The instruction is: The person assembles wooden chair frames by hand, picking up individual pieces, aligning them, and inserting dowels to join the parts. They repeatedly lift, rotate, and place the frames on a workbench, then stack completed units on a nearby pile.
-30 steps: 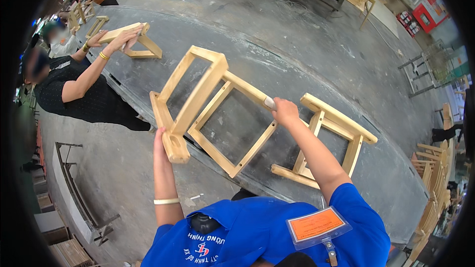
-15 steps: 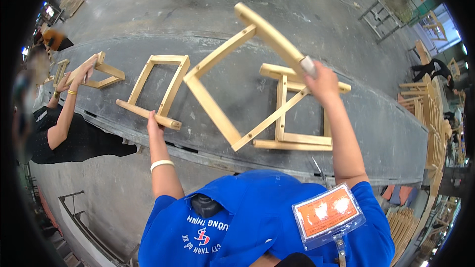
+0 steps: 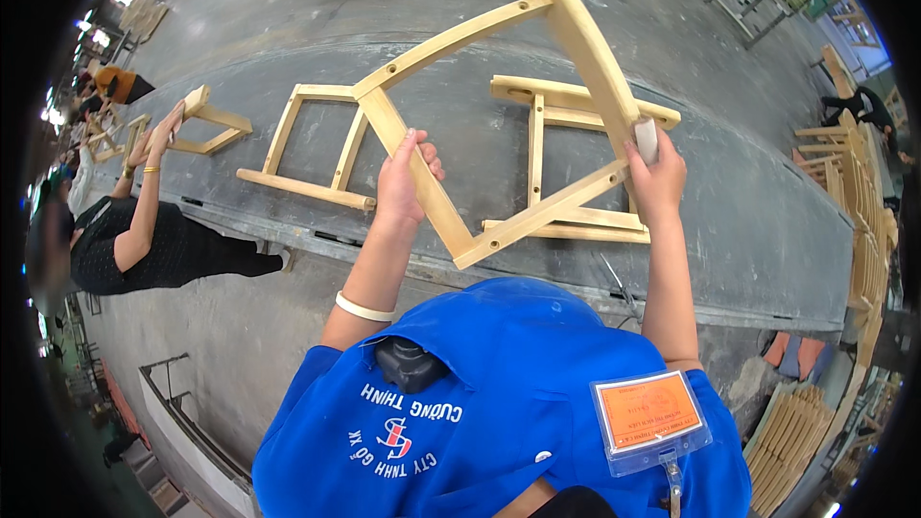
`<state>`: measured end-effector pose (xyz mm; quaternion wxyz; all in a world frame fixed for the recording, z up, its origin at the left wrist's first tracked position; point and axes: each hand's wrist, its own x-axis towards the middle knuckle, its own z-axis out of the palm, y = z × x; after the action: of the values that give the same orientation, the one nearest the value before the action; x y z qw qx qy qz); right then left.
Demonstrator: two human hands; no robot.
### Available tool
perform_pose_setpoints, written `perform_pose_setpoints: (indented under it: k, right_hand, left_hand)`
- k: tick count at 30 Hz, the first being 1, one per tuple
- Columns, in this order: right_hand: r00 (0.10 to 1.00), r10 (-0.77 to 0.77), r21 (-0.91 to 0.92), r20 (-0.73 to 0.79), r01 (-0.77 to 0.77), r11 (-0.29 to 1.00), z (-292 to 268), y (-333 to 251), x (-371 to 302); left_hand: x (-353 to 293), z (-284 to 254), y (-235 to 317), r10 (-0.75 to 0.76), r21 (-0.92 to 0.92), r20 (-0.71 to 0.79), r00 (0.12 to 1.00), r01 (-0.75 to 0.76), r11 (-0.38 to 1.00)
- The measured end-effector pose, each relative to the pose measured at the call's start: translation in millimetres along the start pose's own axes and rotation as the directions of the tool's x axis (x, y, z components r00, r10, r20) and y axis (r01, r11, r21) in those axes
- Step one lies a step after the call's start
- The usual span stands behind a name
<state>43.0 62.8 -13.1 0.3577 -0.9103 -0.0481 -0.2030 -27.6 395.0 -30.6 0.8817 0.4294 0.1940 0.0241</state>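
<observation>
A pale wooden frame [image 3: 585, 48], four-sided with one thick curved bar, is held tilted above the table. My left hand [image 3: 401, 182] is closed round its left rail. At the lower end of the thick bar, my right hand [image 3: 660, 177] is closed, its fingers holding the frame's corner and a small whitish pad [image 3: 647, 140], which looks like folded sandpaper. Behind and below lies a second wooden frame [image 3: 535, 149], partly hidden by the held one. Another wooden frame [image 3: 307, 189] rests on the table to the left of my left hand.
The long grey table [image 3: 748, 221] runs across in front of me. A thin metal tool [image 3: 614, 276] lies near its front edge. At the left a co-worker in black [image 3: 182, 245] handles another wooden frame [image 3: 225, 125]. Stacked wooden parts [image 3: 787, 446] stand at the lower right.
My left hand has left the wooden frame on the table at left and taken hold of the raised frame's rail. The raised frame has shifted up and turned slightly, with my right hand still at its corner.
</observation>
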Motion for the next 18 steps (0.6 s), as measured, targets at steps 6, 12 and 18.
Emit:
perform_pose_setpoints:
  k: [6, 12, 18]
  right_hand:
    - [0.996, 0.089, 0.256, -0.008, -0.084, 0.963, -4.1, 27.2, -18.2]
    - [0.998, 0.069, 0.363, -0.014, -0.059, 0.93, 0.8, 39.5, -20.1]
    - [0.994, 0.02, 0.381, -0.107, 0.022, 0.924, -5.6, 35.0, -26.7]
  left_hand:
    - [-38.9, 33.7, 16.8, 0.175, -0.062, 0.112, 0.978, -0.169, 0.984]
    - [-65.5, 56.4, 28.7, 0.239, 0.017, 0.111, 0.965, -0.242, 0.97]
    - [-83.7, 60.5, 32.8, 0.344, 0.04, 0.205, 0.916, -0.359, 0.933]
